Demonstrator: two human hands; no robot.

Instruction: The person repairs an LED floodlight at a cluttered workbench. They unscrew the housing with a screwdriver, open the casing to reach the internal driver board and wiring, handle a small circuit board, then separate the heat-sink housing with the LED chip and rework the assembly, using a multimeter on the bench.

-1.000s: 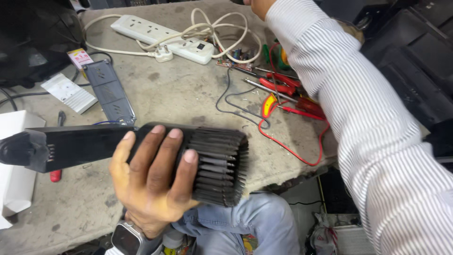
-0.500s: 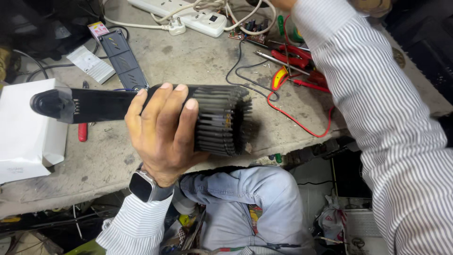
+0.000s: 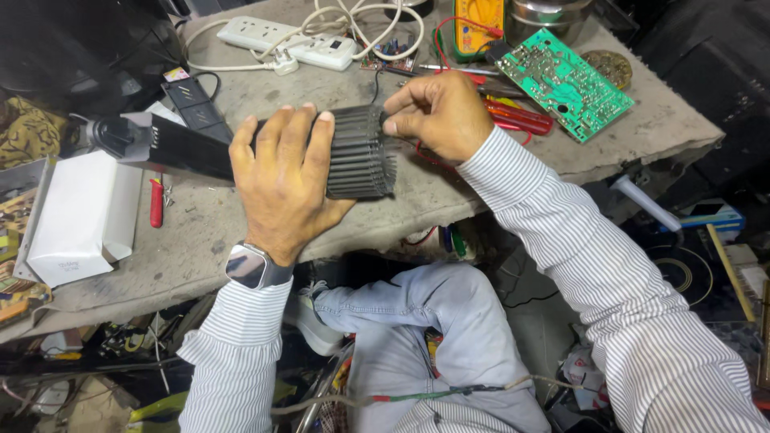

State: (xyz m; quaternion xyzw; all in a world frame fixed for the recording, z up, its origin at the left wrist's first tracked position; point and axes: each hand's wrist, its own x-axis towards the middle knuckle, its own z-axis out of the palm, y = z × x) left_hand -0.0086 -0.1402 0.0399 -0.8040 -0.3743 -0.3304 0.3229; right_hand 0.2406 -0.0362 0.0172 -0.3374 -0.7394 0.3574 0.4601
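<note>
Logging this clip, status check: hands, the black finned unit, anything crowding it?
Left hand clamped over black finned unit. Right hand pinching at its far end. Red screwdrivers and green circuit board close beside the right hand.

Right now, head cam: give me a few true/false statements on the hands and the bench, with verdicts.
1. The left hand grips the black finned device. True.
2. The right hand holds a screwdriver. False: its fingertips pinch at the device's finned end.
3. A green circuit board lies on the bench beyond the right hand. True.
4. The white power strip hangs off the bench edge. False: it lies flat at the far side.
5. A watch sits on the left wrist. True.
</note>
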